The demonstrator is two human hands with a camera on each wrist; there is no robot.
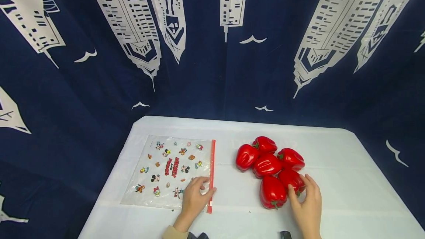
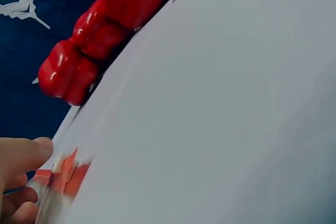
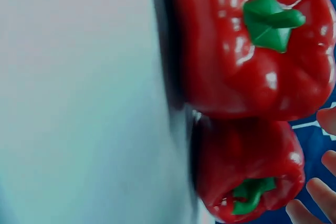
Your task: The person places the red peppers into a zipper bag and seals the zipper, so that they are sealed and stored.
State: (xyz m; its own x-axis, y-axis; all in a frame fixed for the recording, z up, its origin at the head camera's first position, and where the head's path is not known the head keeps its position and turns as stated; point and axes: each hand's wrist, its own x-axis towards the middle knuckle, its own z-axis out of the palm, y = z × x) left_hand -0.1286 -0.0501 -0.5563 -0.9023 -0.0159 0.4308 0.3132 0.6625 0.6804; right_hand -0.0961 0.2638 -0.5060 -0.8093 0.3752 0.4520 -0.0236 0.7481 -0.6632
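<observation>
A clear plastic zip bag (image 1: 156,191) with cartoon prints lies flat on the table, its red zip strip (image 1: 213,158) along the right side. My left hand (image 1: 194,196) is over the bag's near right corner, with the thumb across the red strip; no firm grip shows. Several red bell peppers (image 1: 267,165) sit in a cluster right of the bag. Around the right-hand pepper (image 1: 291,180) my right hand (image 1: 307,202) spreads its thumb and fingers. In the right wrist view the fingertips (image 3: 321,192) stand slightly off a pepper (image 3: 252,166) with a green stem.
The white table (image 1: 348,180) extends right of the peppers. A dark blue cloth (image 1: 206,84) with white building and bird prints hangs behind it. The nearest pepper (image 1: 273,191) stands beside my right hand's pepper.
</observation>
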